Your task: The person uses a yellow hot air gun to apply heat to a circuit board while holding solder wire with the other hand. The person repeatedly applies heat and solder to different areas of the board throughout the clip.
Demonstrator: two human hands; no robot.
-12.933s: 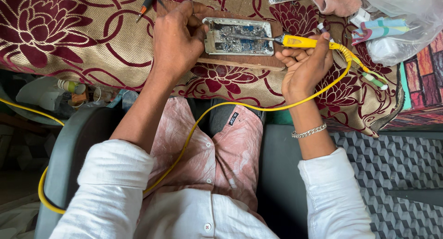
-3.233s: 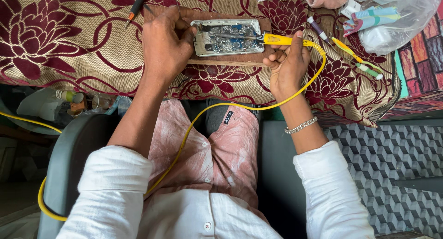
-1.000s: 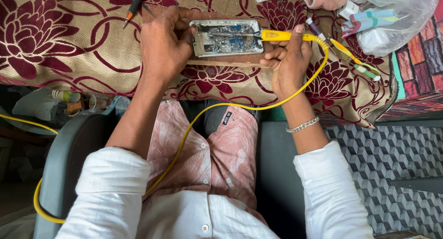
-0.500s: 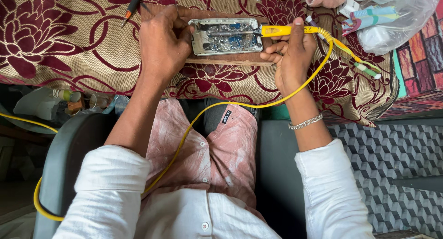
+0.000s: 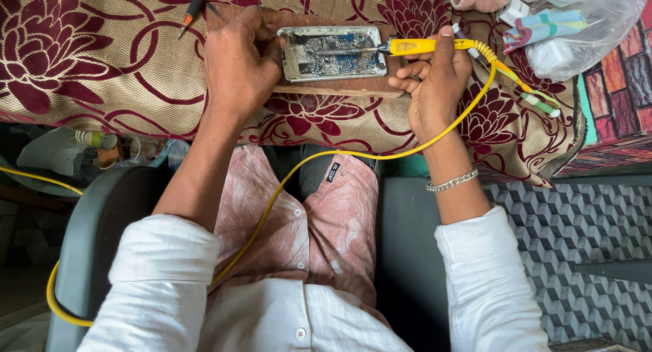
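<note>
An opened phone [image 5: 333, 52] with its circuit board bare lies on a thin wooden board [image 5: 339, 90] on the flowered cloth. My left hand [image 5: 238, 63] rests on the phone's left end and holds it steady. My right hand [image 5: 435, 80] grips a yellow soldering iron [image 5: 421, 46], held level, its metal tip lying over the middle of the circuit board. The iron's yellow cord [image 5: 326, 162] curves from the handle down across my lap and off to the lower left.
A maroon and beige flowered cloth [image 5: 102, 67] covers the table. An orange-tipped tool [image 5: 193, 6] lies at the top left. A clear plastic bag [image 5: 577, 26] and small tools [image 5: 536, 97] sit at the top right. Clutter [image 5: 102, 148] shows under the table's left edge.
My right hand has kept hold of the iron and shifted its grip slightly; the tip stays over the board. My left hand has stayed on the phone.
</note>
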